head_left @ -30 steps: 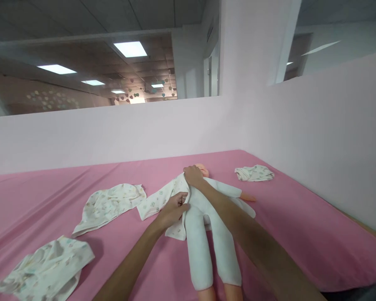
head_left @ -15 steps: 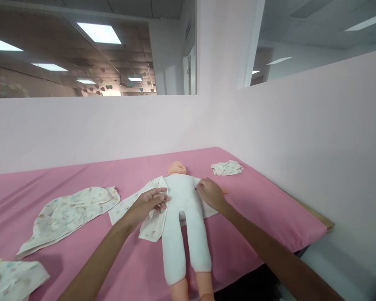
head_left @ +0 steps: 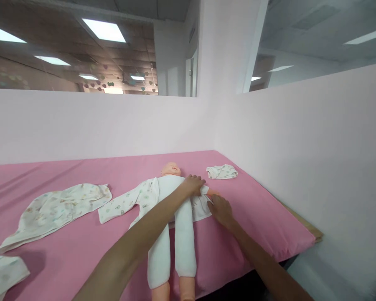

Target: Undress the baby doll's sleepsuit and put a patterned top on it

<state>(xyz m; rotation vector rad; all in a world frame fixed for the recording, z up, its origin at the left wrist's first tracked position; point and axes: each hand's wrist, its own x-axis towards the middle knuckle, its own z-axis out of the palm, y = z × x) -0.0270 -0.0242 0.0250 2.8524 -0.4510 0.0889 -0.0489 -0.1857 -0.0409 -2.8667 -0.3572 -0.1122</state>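
Observation:
A baby doll (head_left: pixel 171 169) lies on its back, dressed in a white body garment with long legs (head_left: pixel 184 238). A printed baby shirt (head_left: pixel 128 200) lies open under it, one sleeve spread to the left. My left hand (head_left: pixel 192 185) reaches across the doll's chest, fingers curled over the doll's arm (head_left: pixel 213 192) near the shoulder. Beside that arm, my right hand (head_left: pixel 221 210) pinches the shirt's white cloth at its right part. My left forearm covers part of the doll's torso and the shirt.
A printed cloth piece (head_left: pixel 62 209) lies spread at left, with another printed cloth (head_left: pixel 6 271) at the lower left edge. A small folded printed cloth (head_left: pixel 222 172) rests beyond the doll's arm. The pink padded surface (head_left: pixel 253 225) meets white walls (head_left: pixel 301 138) behind and at right.
My left hand has left the shirt's left side and crossed to the doll's arm on the right. My right hand has moved down and outward from the chest. The view has shifted slightly.

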